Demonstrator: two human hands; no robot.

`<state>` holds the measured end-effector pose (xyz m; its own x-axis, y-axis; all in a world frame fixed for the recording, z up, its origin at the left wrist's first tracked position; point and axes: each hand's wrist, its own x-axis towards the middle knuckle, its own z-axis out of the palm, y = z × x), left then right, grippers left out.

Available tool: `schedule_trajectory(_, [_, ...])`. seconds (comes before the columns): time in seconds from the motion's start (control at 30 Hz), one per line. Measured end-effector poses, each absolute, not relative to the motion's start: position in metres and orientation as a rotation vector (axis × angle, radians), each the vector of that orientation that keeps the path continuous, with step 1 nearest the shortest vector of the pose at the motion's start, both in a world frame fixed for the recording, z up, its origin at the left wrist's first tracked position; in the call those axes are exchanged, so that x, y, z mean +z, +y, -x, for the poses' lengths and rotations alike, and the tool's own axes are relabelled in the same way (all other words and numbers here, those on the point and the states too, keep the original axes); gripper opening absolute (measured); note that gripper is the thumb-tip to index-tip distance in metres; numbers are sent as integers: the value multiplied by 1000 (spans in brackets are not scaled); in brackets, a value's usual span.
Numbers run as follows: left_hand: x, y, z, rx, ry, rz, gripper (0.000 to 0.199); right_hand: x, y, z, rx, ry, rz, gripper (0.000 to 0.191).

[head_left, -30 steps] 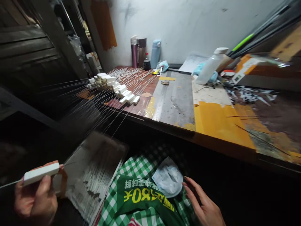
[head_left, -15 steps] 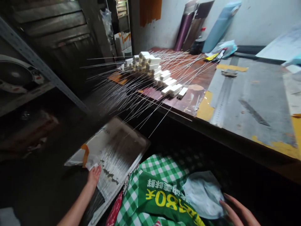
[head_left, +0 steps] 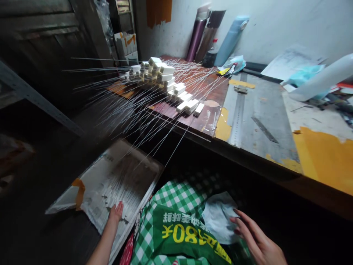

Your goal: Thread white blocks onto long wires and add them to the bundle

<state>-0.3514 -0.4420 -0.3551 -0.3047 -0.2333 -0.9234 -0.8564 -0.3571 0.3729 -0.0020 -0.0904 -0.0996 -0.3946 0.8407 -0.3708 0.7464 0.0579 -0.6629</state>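
Observation:
Down at the lower left, my left hand (head_left: 117, 211) lies with its fingers stretched out over thin, pale wires (head_left: 125, 189) on a shallow tray (head_left: 154, 165). It appears to hold nothing; whether it presses on the wires is hard to tell. My right hand (head_left: 257, 237) is at the lower right, fingers apart. Its fingertips reach the edge of a pale blue cloth-like piece (head_left: 219, 217), and I cannot tell whether they touch it. That piece lies on a green-and-white checked apron (head_left: 176, 200) over my lap.
White blocks (head_left: 165, 77) are stacked on the table (head_left: 212, 106), with long thin wires sticking out past its edge above the tray. A steel ruler (head_left: 264, 129) lies on a grey board (head_left: 253, 110). Bottles, including a blue flask (head_left: 231, 40), stand by the wall.
The view has swung right, bringing more of the table's right side in. My left hand has moved further over the wires. My right hand has come further into view beside the cloth-like piece.

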Motion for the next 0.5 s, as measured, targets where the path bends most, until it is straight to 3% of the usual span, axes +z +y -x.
schedule_trajectory(0.17, [-357, -438, 352, 1682, 1388, 1466, 31, -108, -97, 3, 1260, -2164, 1687, 59])
schedule_trajectory(0.3, [-352, -435, 350, 1630, 1401, 1472, 29, -111, -95, 0, 1409, -2010, 1763, 73])
schedule_trajectory(0.5, [-310, -421, 331, 1478, 1572, 1306, 26, -87, -99, 20, 2002, -1216, 1496, 76])
